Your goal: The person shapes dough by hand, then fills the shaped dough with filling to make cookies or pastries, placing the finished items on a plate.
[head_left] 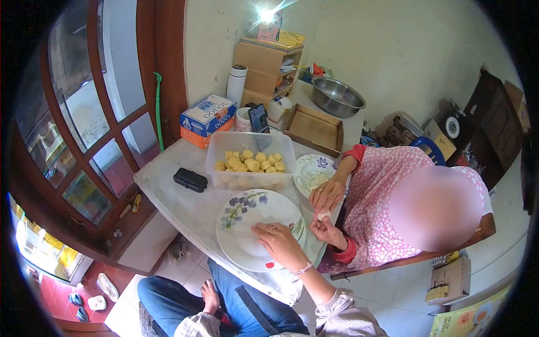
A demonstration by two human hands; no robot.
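My right hand (pixel 275 242), with a ring and a beaded bracelet, is palm down over the large white floral plate (pixel 236 253). Its fingers are stretched out; what may lie under the palm is hidden. Low in view, what looks like my left hand (pixel 210 297) is by my jeans beyond a pale sleeve, its fingers too small to read. Behind the plate stands a clear plastic tub (pixel 252 181) holding many pale-yellow pieces (pixel 254 166). On the right, another person's hands (pixel 328 196) pinch a small whitish lump (pixel 323 215) beside a smaller floral plate (pixel 306 165).
A black case (pixel 190 180) lies left of the tub. Behind are a blue-and-orange box (pixel 208 118), a propped phone (pixel 259 119), a white bottle (pixel 236 84), a wooden tray (pixel 314 132) and a steel basin (pixel 338 96). The other person sits close on the right.
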